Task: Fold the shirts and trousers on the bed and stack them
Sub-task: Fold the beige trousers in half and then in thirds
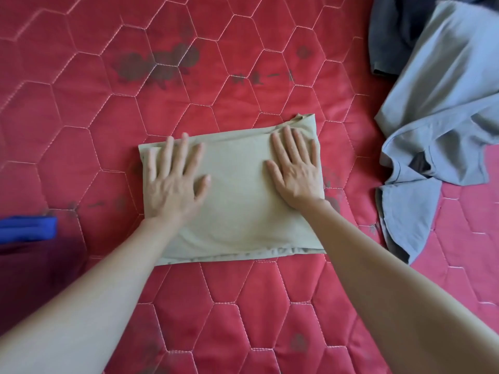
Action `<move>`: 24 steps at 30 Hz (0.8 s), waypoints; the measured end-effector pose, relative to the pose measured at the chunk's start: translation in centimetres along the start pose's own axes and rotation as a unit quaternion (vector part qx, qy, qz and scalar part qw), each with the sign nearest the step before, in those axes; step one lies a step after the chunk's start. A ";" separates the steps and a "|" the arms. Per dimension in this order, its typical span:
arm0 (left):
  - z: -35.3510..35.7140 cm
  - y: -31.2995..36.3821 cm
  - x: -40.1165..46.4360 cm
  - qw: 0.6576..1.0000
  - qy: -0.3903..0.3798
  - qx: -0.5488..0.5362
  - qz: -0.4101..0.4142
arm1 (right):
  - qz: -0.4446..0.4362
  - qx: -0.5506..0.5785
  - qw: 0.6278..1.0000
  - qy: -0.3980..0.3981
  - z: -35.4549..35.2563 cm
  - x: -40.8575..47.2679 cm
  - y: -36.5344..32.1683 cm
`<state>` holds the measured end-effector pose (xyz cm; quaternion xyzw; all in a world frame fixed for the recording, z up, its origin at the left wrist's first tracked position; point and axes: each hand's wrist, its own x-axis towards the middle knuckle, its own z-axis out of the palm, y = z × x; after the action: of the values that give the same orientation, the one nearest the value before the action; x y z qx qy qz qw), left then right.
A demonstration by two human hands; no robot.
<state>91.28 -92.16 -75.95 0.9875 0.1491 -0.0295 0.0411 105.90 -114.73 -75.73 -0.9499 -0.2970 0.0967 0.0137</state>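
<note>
A beige garment [237, 201] lies folded into a compact rectangle in the middle of the red quilted bed [243, 63]. My left hand [175, 179] presses flat on its left half, fingers spread and straight. My right hand [295, 168] presses flat on its right half, fingertips near the far right corner. A light blue-grey shirt [437, 109] lies crumpled and unfolded at the right side of the bed. A dark grey garment [391, 33] lies partly under it at the top right.
A blue folded item [27, 228] sits at the left edge on top of a dark maroon cloth [35, 268]. Red mattress shows beyond the beige garment and in front of it.
</note>
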 end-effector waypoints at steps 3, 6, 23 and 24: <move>0.0 -1.4 -0.5 0.994 -0.003 -0.048 -0.094 | 0.096 0.020 0.995 0.007 0.2 -0.9 1.2; 0.0 -1.8 -2.0 0.985 -0.001 -0.091 -0.147 | 0.196 0.080 0.977 0.014 0.7 -3.7 1.3; -2.0 1.2 -6.8 0.941 0.019 -0.174 -0.291 | 0.238 0.180 0.952 0.069 -0.6 -7.8 -0.4; -2.0 1.4 -7.2 0.939 0.023 -0.182 -0.290 | 0.238 0.179 0.953 0.063 -0.7 -7.8 -0.3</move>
<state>84.96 -95.38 -73.33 0.8777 0.4324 0.0104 0.2062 99.56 -118.88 -73.68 -0.9792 -0.0389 0.0883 0.1786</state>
